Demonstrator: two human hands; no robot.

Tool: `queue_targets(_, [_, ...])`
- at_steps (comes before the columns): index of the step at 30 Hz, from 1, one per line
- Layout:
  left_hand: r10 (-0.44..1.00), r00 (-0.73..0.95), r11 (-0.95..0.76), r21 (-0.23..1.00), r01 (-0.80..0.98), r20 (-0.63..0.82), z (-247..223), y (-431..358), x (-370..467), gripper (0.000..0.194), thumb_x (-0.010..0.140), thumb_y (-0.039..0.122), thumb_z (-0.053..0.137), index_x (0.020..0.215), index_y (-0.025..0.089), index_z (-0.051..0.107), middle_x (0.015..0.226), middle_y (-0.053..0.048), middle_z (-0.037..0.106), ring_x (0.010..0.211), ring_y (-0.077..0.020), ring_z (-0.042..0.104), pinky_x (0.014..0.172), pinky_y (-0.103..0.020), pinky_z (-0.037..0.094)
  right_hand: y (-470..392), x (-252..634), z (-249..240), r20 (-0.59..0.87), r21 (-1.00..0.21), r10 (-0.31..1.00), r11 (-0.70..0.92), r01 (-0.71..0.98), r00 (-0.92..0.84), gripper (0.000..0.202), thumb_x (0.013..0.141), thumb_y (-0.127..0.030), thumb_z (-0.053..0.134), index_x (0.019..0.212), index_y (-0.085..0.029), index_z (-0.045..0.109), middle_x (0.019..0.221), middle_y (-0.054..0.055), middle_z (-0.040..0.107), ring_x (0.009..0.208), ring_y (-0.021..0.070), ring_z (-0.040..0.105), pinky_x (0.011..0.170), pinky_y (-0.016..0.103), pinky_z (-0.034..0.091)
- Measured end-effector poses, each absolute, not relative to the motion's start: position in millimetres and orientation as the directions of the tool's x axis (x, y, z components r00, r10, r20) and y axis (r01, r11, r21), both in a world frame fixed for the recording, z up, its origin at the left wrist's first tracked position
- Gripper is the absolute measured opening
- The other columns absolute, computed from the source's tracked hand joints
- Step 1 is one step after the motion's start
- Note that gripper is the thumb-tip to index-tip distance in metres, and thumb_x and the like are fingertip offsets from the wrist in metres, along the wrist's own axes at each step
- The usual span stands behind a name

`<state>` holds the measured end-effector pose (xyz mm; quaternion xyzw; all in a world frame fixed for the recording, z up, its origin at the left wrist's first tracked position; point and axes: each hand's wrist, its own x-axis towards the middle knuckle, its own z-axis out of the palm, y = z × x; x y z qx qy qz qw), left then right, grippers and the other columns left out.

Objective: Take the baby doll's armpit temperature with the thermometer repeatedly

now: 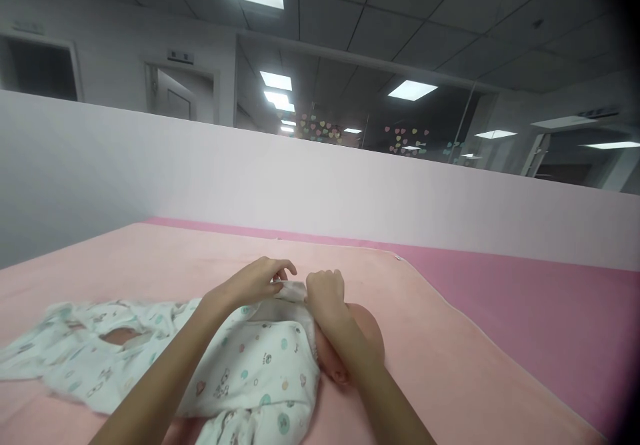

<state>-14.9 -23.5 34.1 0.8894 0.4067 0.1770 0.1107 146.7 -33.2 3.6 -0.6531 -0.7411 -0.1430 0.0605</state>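
A baby doll (367, 328) lies on its back on a pink blanket (430, 365), head to the right. It wears a white printed romper (265, 358) with small coloured figures. The romper's front is lifted near the neck. My left hand (265, 278) pinches the raised edge of the cloth between thumb and curled fingers. Closed at the collar beside the doll's chin, my right hand (326, 295) grips the other end of that edge. My right forearm hides most of the doll's face. Through a gap in the lower romper some of the doll's body shows.
A white padded wall (300, 178) stands behind the blanket. Pink mat (540, 311) shows along the right side and back. Beyond the wall are a doorway (183, 95) and glass with heart stickers (320, 128).
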Motion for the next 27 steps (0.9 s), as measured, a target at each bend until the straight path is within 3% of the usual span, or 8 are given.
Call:
queue_targets(3, [0.754,0.619,-0.656,0.308,0.689,0.220,34,-26,-12,0.028,0.073,0.019,0.043,0.098,0.023,0.054,0.091,-0.001,0.063,0.077,-0.0162,0.058,0.062,-0.025,0.042,-34,155,7,0.283,0.076,0.916,0.276,0.958,-0.286,0.012,0.073,-0.019,0.058,0.083,-0.017,0.064,0.081,0.008,0.067,0.081,0.0196,0.060,0.074,0.030,0.034])
queue_targets(6, [0.788,0.572,-0.608,0.148,0.780,0.226,32,-29,-7,0.020,0.069,0.015,0.044,0.087,0.021,0.050,0.084,-0.002,0.060,0.069,-0.0165,0.054,0.054,-0.025,0.037,-37,162,13,0.228,0.003,0.881,0.425,0.905,-0.414,0.007,0.072,-0.018,0.058,0.071,-0.018,0.064,0.072,0.004,0.067,0.070,0.0142,0.057,0.068,0.025,0.032])
queue_targets(10, [0.874,0.471,-0.465,-0.080,0.882,0.117,33,-34,-9,0.029,0.061,0.003,0.046,0.085,0.018,0.050,0.088,-0.005,0.060,0.071,-0.0190,0.055,0.053,-0.026,0.034,-42,169,21,0.201,-0.057,0.896,0.414,0.909,-0.396,0.012,0.070,-0.015,0.057,0.059,-0.016,0.062,0.060,0.002,0.063,0.061,0.0120,0.053,0.065,0.024,0.031])
queue_targets(14, [0.926,0.351,-0.326,-0.175,0.929,0.140,46,-40,-24,0.030,0.059,-0.002,0.043,0.078,0.019,0.053,0.081,-0.006,0.062,0.073,-0.0214,0.057,0.056,-0.028,0.034,-51,170,28,0.141,-0.109,0.885,0.459,0.882,-0.443,0.017,0.068,-0.009,0.055,0.053,-0.016,0.059,0.050,0.000,0.058,0.055,0.0107,0.050,0.068,0.023,0.032])
queue_targets(20, [0.969,0.191,-0.183,-0.065,0.981,0.154,61,-45,-63,0.020,0.059,0.008,0.047,0.070,0.022,0.057,0.077,-0.004,0.063,0.063,-0.0203,0.057,0.053,-0.029,0.037,-64,165,32,0.124,-0.056,0.875,0.477,0.877,-0.468,0.018,0.062,-0.004,0.050,0.052,-0.017,0.057,0.046,-0.002,0.049,0.047,0.0090,0.039,0.059,0.022,0.031])
queue_targets(24, [0.959,0.222,-0.189,0.183,0.965,-0.175,52,-35,-91,0.029,0.049,0.014,0.057,0.076,0.025,0.063,0.079,-0.002,0.067,0.065,-0.0202,0.061,0.050,-0.026,0.042,-63,166,23,0.063,-0.060,0.856,0.516,0.854,-0.513,0.021,0.059,-0.002,0.048,0.054,-0.019,0.059,0.046,-0.003,0.046,0.047,0.0088,0.037,0.054,0.022,0.030])
queue_targets(27, [0.922,0.178,-0.091,0.256,0.962,-0.343,51,-34,-102,0.038,0.045,0.025,0.067,0.083,0.024,0.065,0.069,-0.003,0.068,0.063,-0.0221,0.063,0.051,-0.027,0.046,-62,164,17,-0.008,-0.110,0.880,0.472,0.875,-0.476,0.021,0.057,-0.004,0.051,0.059,-0.021,0.062,0.052,-0.003,0.053,0.053,0.0104,0.044,0.051,0.020,0.032])
